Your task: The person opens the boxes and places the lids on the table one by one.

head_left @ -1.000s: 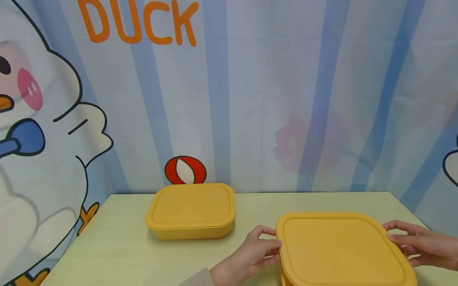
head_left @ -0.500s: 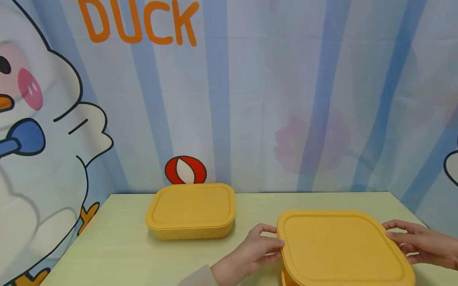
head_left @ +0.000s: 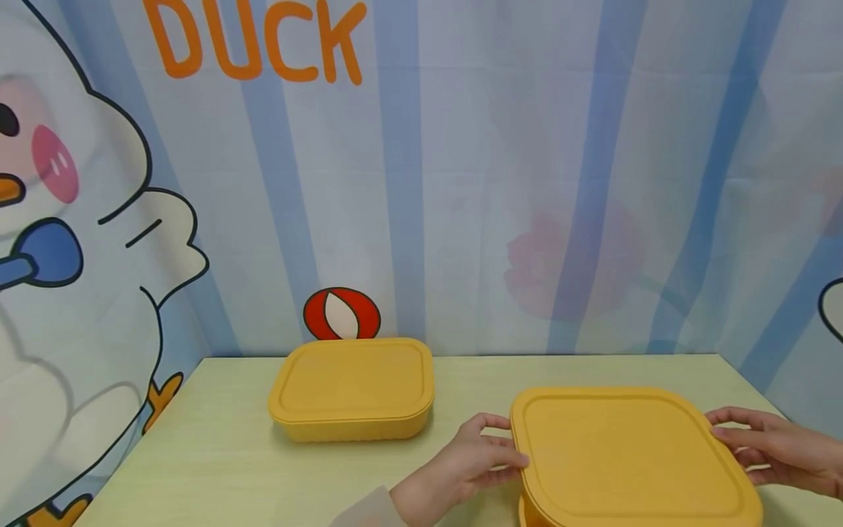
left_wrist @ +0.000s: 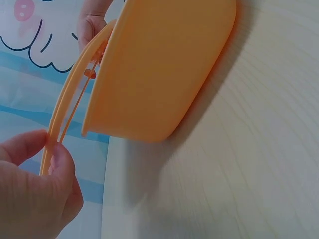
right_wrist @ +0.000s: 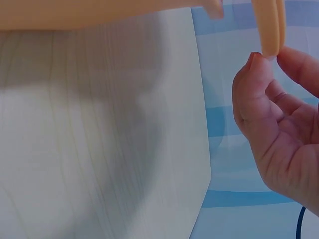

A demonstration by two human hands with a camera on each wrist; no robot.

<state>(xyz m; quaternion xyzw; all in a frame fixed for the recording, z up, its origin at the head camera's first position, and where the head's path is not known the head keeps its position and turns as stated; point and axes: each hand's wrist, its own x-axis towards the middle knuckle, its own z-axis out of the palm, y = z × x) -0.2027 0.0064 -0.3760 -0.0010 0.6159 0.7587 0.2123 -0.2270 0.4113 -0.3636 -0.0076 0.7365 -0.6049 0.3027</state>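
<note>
A yellow rectangular lid (head_left: pixel 632 454) with rounded corners spans both hands at the front right. My left hand (head_left: pixel 464 468) pinches its left edge between thumb and fingers. The right hand (head_left: pixel 780 450) pinches the opposite edge, thumb on one face and fingers on the other, as the lid's end (right_wrist: pixel 269 30) shows in the right wrist view. Below the lid stands a deep yellow box (left_wrist: pixel 159 74) on the table. In the left wrist view a gap shows between the lid and the box's rim on the near side. The box's inside is hidden.
A second yellow box (head_left: pixel 352 388) with its lid on sits at the back left of the pale wooden table (head_left: pixel 217 468). Behind the table hangs a striped blue and white backdrop (head_left: pixel 448 219) with a printed duck.
The lid has shifted slightly away from me and a little to the right on its left side. My left hand moved with it, its thumb now farther over the lid's edge.
</note>
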